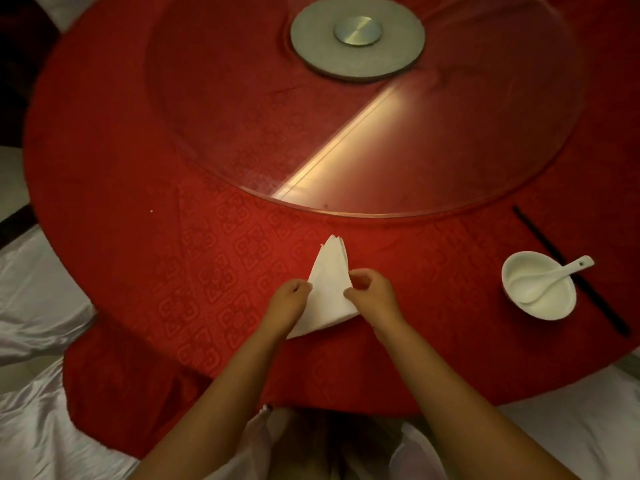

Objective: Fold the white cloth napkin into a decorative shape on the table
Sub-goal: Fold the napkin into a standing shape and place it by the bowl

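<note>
Head camera view, looking down: a round table [114,188] covered in a patterned red cloth is seen, with two bare forearms reaching in from the bottom edge. A white cloth napkin [327,289], folded into a narrow layered triangle with its point aimed away from the person, is lying on the near part of the table. Its left edge is pinched by the left hand [287,301], fingers closed on the fabric, and its right edge is pinched the same way by the right hand [372,292]. A glass turntable [242,109] with a grey metal hub [357,36] is set at the table's centre. To the right, well apart from the napkin, a white bowl [538,285] holding a white spoon [550,280] is placed just beside dark chopsticks [568,268]
</note>
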`<state>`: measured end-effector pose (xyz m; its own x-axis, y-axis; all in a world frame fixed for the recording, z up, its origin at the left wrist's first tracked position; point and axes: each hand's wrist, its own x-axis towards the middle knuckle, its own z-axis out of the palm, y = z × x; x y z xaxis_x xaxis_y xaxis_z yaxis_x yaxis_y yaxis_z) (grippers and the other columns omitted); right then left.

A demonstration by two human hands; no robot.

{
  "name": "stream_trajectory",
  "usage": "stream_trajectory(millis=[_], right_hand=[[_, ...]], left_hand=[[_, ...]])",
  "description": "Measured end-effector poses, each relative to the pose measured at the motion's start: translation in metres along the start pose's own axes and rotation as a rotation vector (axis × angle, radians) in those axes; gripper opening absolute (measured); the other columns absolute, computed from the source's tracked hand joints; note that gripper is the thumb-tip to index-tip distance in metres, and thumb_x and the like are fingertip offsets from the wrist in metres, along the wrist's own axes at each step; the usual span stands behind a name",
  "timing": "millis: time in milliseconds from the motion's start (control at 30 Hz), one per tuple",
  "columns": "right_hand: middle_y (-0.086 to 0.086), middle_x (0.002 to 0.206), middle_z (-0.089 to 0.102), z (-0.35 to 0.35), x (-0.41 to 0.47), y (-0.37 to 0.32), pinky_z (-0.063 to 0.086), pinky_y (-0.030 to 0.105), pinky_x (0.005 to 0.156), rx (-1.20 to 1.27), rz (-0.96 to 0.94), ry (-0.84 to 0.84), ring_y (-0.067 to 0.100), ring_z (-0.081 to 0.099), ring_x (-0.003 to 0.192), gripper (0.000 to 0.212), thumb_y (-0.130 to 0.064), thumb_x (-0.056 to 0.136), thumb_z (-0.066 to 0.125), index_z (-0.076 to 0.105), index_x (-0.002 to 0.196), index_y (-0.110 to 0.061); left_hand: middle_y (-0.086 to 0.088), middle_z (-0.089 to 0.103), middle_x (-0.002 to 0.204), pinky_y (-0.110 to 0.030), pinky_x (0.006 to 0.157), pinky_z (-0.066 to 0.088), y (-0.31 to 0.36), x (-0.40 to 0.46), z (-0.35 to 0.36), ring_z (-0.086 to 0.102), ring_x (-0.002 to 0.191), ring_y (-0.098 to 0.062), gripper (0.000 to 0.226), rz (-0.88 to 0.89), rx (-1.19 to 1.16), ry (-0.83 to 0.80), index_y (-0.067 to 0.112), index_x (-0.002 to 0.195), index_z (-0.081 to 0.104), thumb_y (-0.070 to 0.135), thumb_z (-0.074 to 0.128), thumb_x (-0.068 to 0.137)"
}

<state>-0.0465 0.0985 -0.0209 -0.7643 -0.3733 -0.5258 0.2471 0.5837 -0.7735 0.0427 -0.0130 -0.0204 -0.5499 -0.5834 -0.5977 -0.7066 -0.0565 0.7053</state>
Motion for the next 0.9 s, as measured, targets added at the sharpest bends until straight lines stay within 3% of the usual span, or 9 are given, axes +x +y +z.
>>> stream_trajectory(millis=[100,200,267,367,433,533,633,800,900], right_hand=[[0.011,0.120,0.060,-0.007,-0.002,0.004,0.049,0.031,0.080,0.124,0.093,-0.092,0.023,0.059,0.103,0.045,-0.002,0.080,0.063,0.052,0.123,-0.003],[0.012,0.110,0.066,-0.012,-0.007,0.006,0.048,0.022,0.062,0.262,0.115,-0.108,0.013,0.061,0.081,0.024,-0.002,0.082,0.061,0.060,0.104,-0.011],[0.014,0.106,0.068,-0.016,-0.009,0.007,0.049,0.026,0.063,0.310,0.097,-0.097,0.016,0.063,0.079,0.015,-0.005,0.083,0.060,0.062,0.097,-0.012],[0.016,0.102,0.069,-0.023,-0.011,0.002,0.050,0.033,0.070,0.412,0.052,-0.031,0.022,0.064,0.083,0.010,-0.007,0.083,0.061,0.064,0.089,-0.013],[0.013,0.099,0.069,-0.028,-0.012,-0.006,0.051,0.032,0.072,0.528,0.007,0.008,0.020,0.065,0.083,0.016,-0.003,0.081,0.062,0.063,0.087,-0.018],[0.005,0.096,0.068,-0.036,-0.016,-0.021,0.054,0.031,0.073,0.758,-0.093,0.020,0.016,0.067,0.083,0.033,0.005,0.079,0.062,0.055,0.098,-0.021],[-0.002,0.099,0.067,-0.042,-0.027,-0.033,0.057,0.026,0.069,0.804,-0.199,0.004,0.007,0.069,0.083,0.052,0.008,0.077,0.063,0.046,0.116,-0.022],[-0.002,0.122,0.053,-0.093,-0.043,-0.050,0.049,0.026,0.089,0.515,-0.479,0.074,0.006,0.055,0.106,0.093,0.005,0.075,0.068,0.021,0.135,-0.048],[-0.005,0.111,0.057,-0.133,-0.049,-0.066,0.049,0.013,0.076,0.218,-0.583,0.009,0.005,0.056,0.097,0.080,0.001,0.075,0.069,0.034,0.129,-0.046]], left_hand=[[0.005,0.052,0.103,-0.025,0.080,0.031,0.006,0.001,0.002,0.046,0.095,-0.013,0.026,-0.011,-0.001,-0.034,0.014,0.106,0.067,0.019,0.044,0.095],[0.005,0.056,0.087,-0.024,0.063,0.036,0.010,0.001,0.006,0.049,0.085,-0.013,0.020,0.070,0.030,-0.084,0.018,0.087,0.069,0.019,0.050,0.092],[0.007,0.058,0.090,-0.018,0.064,0.039,0.016,0.001,0.008,0.052,0.089,-0.013,0.018,0.134,0.026,-0.072,0.016,0.093,0.069,0.023,0.052,0.090],[-0.003,0.052,0.126,-0.034,0.098,0.041,0.021,0.000,0.005,0.048,0.119,-0.019,0.044,0.161,-0.067,0.341,0.010,0.127,0.053,0.031,0.059,0.088],[-0.011,0.041,0.141,-0.043,0.110,0.031,0.019,-0.014,0.001,0.038,0.131,-0.026,0.061,0.053,-0.333,0.523,0.009,0.137,0.040,0.036,0.061,0.086],[-0.006,0.054,0.134,-0.045,0.105,0.039,0.022,-0.042,0.011,0.050,0.122,-0.024,0.065,-0.109,-0.831,0.124,0.016,0.133,0.046,0.045,0.065,0.077],[-0.007,0.074,0.095,-0.036,0.076,0.057,0.045,-0.052,0.018,0.069,0.089,-0.021,0.039,-0.109,-1.119,-0.178,0.014,0.110,0.059,0.034,0.063,0.077],[-0.007,0.068,0.100,-0.033,0.067,0.058,0.079,-0.050,0.000,0.067,0.084,-0.019,0.025,0.145,-0.880,-0.040,0.008,0.115,0.057,0.011,0.054,0.090],[-0.007,0.068,0.103,-0.027,0.057,0.055,0.098,-0.056,-0.014,0.066,0.083,-0.018,0.022,0.261,-0.697,-0.031,0.011,0.111,0.059,0.012,0.056,0.090]])
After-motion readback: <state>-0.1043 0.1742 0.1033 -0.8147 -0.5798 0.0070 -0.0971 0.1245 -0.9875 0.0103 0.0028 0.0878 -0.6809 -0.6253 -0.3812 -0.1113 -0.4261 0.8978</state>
